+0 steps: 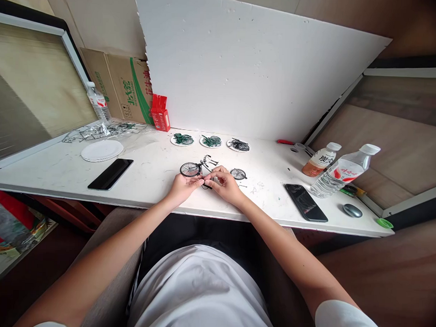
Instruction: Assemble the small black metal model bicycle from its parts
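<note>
A small black model bicycle [198,168] rests near the front of the white table [149,173], its front wheel at the left and handlebars sticking up. My left hand [183,187] pinches its frame from the left. My right hand [225,184] pinches the same middle part from the right, fingers curled. A loose spoked wheel [238,173] lies just right of my right hand. Behind stand three small white plates with tiny parts, two green [182,139] [210,141] and one black [238,145].
Two black phones [110,173] [306,202] lie left and right. A stack of white plates [101,150], clear part frames and a water bottle [98,103] sit at left; a red carton [160,114] at the back. Two bottles [342,176] [320,159] and a mouse [352,210] stand at right.
</note>
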Action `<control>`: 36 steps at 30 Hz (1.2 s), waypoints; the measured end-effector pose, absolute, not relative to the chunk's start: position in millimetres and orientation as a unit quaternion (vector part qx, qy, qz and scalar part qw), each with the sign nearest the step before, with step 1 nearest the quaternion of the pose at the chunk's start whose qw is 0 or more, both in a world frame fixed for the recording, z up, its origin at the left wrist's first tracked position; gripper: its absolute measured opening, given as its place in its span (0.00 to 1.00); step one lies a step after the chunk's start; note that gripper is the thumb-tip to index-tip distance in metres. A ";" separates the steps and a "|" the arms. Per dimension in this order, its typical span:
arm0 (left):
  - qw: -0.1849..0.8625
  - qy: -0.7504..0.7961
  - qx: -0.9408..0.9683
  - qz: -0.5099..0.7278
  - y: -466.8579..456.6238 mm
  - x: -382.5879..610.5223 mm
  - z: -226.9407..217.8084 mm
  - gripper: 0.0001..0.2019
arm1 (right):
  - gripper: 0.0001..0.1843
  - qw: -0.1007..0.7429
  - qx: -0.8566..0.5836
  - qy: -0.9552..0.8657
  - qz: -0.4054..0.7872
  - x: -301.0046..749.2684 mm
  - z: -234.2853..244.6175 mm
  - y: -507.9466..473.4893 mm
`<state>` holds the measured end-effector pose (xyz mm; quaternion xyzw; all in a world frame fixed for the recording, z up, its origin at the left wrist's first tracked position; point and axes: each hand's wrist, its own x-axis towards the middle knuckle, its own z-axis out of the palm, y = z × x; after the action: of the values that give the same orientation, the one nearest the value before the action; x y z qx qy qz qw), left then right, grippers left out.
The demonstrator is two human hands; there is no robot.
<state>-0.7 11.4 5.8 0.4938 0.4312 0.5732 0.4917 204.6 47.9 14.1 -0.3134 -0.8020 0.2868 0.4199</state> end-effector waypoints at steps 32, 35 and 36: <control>0.480 0.440 0.504 0.568 11.9 0.6 5.0 0.30 | 0.28 0.390 -0.333 -0.699 0.499 204.1 12.2 49.9; 0.479 0.442 0.502 0.569 12.9 0.4 3.8 0.31 | 0.30 0.390 -0.334 -0.694 0.504 203.5 13.3 49.9; 0.477 0.442 0.502 0.570 13.0 0.3 3.7 0.31 | 0.31 0.390 -0.336 -0.693 0.506 203.4 13.8 49.9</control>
<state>0.3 13.0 3.7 0.5023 0.4419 0.5700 0.4770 203.4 49.9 13.8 -0.3355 -0.6925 0.5061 0.3895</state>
